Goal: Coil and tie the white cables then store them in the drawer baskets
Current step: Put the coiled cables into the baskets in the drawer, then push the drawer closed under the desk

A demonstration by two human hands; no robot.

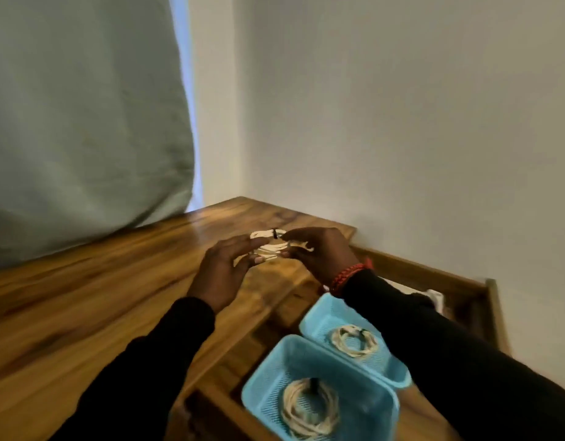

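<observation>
Wooden tabletop (84,307) is stretching broad and bare to my left, giving my arms plenty of room on that side, while its far edge is running under the grey-green curtain (84,106) and its right corner is meeting the pale wall (402,122). Below the table's near edge, the open wooden drawer (465,288) is jutting out toward me on the right, its far rail lying close along the wall, so the room on that side is tight.

Inside the drawer, two blue plastic baskets are sitting one behind the other, their rims touching or nearly so. I am seeing the nearer basket (268,377) holding one coiled white cable (310,405) with a dark tie, and the farther basket (316,316) holding a smaller tied coil (354,342); my right sleeve (449,351) is crossing over part of that farther basket.

Above the table's right end, I am holding a third bundle of white cable (271,246) between both hands, just over the wood. My left hand (224,268) is supporting the bundle's left side, fingers fairly straight along it with the thumb pressing in beneath. My right hand (319,249), a red braided bracelet (348,275) at its wrist, is curling round the right side and pinching the strands. A small black tie (275,233) is wrapping the coil's top loop, just beside my right fingertips.
</observation>
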